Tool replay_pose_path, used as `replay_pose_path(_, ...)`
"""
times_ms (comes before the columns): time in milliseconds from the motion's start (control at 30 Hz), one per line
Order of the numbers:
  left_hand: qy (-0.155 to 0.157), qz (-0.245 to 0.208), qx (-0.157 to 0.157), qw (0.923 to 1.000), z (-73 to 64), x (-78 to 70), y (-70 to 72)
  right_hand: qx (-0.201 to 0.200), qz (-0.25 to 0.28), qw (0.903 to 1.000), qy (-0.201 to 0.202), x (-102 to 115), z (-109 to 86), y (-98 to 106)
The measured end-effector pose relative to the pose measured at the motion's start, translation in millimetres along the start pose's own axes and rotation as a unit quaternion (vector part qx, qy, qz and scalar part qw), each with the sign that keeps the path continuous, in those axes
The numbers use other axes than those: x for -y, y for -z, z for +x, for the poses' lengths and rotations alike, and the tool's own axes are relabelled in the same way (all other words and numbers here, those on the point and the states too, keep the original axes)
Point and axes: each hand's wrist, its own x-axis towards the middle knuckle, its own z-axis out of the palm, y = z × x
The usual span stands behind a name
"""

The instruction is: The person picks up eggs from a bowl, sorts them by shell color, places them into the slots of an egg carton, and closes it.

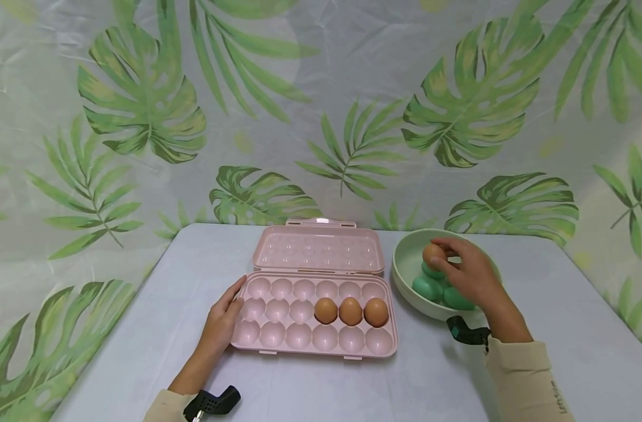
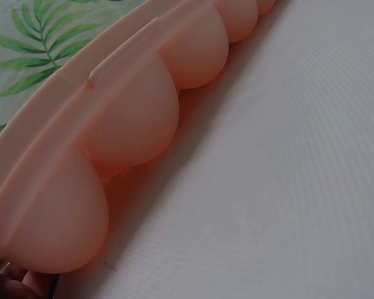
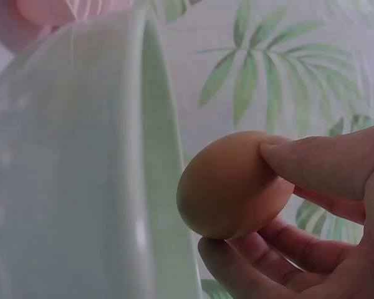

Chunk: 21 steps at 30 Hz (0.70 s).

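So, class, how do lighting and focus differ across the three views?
Head: bright, with a small glint on the far edge of the pink egg carton; left wrist: dim, shadow beneath that carton; right wrist: pale green bowl soft, held egg clearer.

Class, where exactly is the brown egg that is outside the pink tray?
In the head view, the brown egg is right of the pink tray, held by the right hand over the green bowl.

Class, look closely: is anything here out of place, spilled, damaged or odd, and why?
Nothing looks spilled or damaged. Three brown eggs sit in the open pink plastic egg tray, and the right hand holds another brown egg. Only the green egg-shaped objects in the pale green round bowl may seem odd, for their colour.
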Motion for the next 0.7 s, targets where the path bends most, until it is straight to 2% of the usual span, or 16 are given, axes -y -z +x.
replay_pose_path(200, 0.002, 0.001, 0.000, 1.0000, 0.3, 0.4, 0.0, -0.011, 0.011, 0.9998, 0.009, 2.8, 1.0, -3.1)
replay_pose_path(567, 0.002, 0.002, 0.000, 1.0000, 0.3, 0.0, -0.1, -0.005, 0.032, 0.9994, -0.016, 7.1, 1.7, -4.2)
replay_pose_path(700, 0.004, 0.002, 0.000, 1.0000, 0.1, -0.2, -0.3, -0.005, 0.055, 0.9982, -0.025, 10.4, 1.8, -6.0)
